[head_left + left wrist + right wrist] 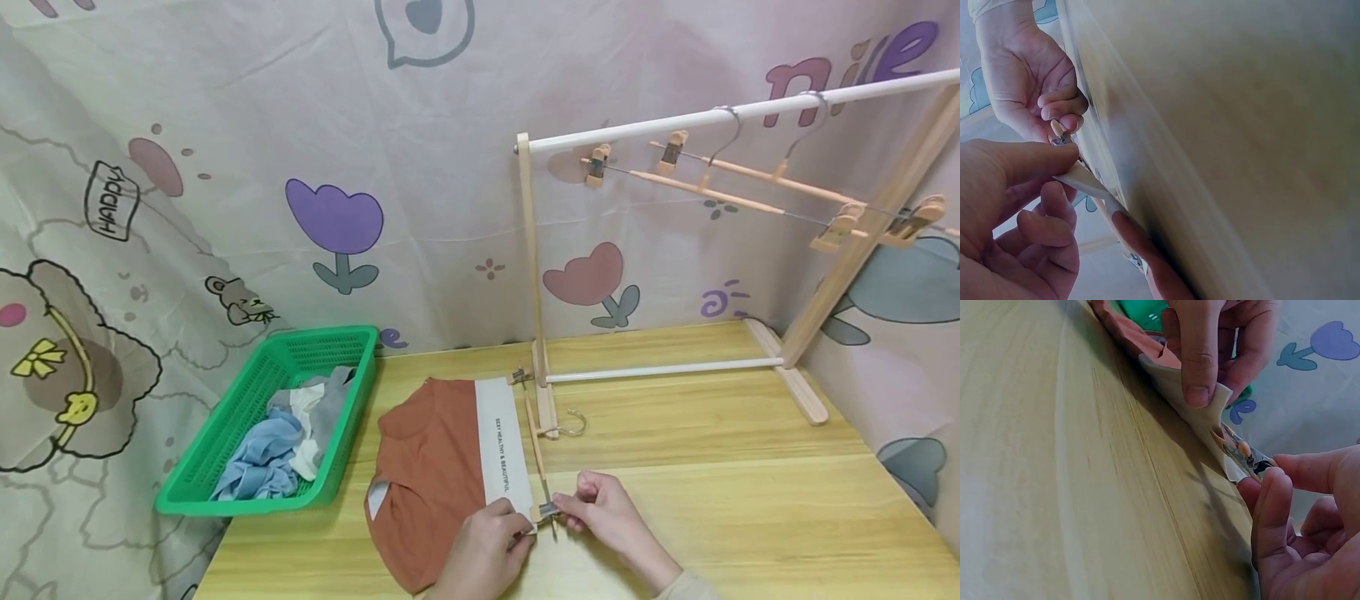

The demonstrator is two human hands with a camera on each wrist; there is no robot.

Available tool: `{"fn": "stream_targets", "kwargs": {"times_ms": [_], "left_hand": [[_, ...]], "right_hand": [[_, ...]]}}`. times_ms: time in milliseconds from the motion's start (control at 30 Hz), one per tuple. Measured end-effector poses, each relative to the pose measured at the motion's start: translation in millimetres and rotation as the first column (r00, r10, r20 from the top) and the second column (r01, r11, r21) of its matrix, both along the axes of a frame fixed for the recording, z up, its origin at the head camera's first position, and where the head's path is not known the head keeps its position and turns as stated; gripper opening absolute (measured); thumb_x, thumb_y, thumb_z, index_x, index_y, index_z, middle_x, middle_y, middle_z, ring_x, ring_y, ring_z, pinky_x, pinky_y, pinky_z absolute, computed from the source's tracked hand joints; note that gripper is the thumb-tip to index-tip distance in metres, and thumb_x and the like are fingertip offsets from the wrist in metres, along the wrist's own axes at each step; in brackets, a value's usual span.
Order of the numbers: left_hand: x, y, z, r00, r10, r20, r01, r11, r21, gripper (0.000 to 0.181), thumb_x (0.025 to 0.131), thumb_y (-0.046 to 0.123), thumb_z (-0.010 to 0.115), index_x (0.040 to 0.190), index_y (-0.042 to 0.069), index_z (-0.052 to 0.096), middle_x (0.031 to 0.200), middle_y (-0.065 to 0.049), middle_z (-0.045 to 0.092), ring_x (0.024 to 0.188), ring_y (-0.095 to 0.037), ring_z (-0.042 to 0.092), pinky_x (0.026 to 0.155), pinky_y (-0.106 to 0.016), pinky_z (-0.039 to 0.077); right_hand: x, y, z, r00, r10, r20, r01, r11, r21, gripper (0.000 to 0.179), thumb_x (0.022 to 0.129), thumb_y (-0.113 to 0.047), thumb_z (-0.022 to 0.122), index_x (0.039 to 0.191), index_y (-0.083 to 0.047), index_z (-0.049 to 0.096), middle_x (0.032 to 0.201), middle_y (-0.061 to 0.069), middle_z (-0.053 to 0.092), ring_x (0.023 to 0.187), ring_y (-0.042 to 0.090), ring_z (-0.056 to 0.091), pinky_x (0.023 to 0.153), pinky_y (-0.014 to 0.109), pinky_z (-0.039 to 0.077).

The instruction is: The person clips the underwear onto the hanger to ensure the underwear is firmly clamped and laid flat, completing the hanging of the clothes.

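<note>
Rust-brown underpants (435, 450) with a white printed waistband (498, 442) lie flat on the table. My left hand (487, 546) pinches the near corner of that waistband between thumb and fingers. A clip hanger (534, 433) lies along the waistband, its metal hook pointing right. My right hand (611, 517) pinches the hanger's near clip (1244, 453) at its handle end. In the right wrist view, the clip's jaws stand at the waistband's edge, close to my left thumb. The far clip (520, 377) sits at the waistband's other corner; its grip is too small to tell.
A green basket (348, 433) at the left holds blue, white and grey clothes (262, 454). Behind and to the right stands a wooden rack (528, 250) with a white rail (637, 133). Two clip hangers (705, 192) hang from it. Printed cloth covers the walls.
</note>
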State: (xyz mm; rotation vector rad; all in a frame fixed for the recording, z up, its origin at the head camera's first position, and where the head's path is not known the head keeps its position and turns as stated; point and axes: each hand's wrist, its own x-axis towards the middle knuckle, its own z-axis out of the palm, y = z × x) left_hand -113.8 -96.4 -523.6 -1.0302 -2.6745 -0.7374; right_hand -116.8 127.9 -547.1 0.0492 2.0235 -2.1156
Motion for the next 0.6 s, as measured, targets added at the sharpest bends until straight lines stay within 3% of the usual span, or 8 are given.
{"fn": "stream_targets", "kwargs": {"times_ms": [233,600], "left_hand": [[1.6,-0.4,-0.7,1.0,0.005,-0.025,-0.005,1.0,-0.003,0.01,0.088,0.013,0.089,0.087,0.019,0.082,0.079,0.01,0.061,0.064,0.01,0.047,0.058,-0.005,0.039],[2.8,2.5,-1.5,0.997,-0.002,-0.075,0.003,1.0,0.005,0.018,0.081,0.008,0.092,0.081,0.018,0.077,0.076,0.011,0.059,0.062,0.01,0.044,0.057,-0.005,0.037]], "right_hand": [[-0.3,-2.6,-0.9,1.0,0.003,0.002,-0.003,1.0,-0.01,0.05,0.096,-0.001,0.074,0.073,-0.017,0.032,0.072,-0.001,0.067,0.06,0.004,0.061,0.059,0.015,0.051],[1.0,-5.5,-0.6,1.0,0.009,0.0,-0.009,1.0,-0.001,0.048,0.096,-0.001,0.073,0.071,-0.016,0.035,0.072,0.001,0.066,0.06,0.005,0.061,0.059,0.015,0.051]]}}
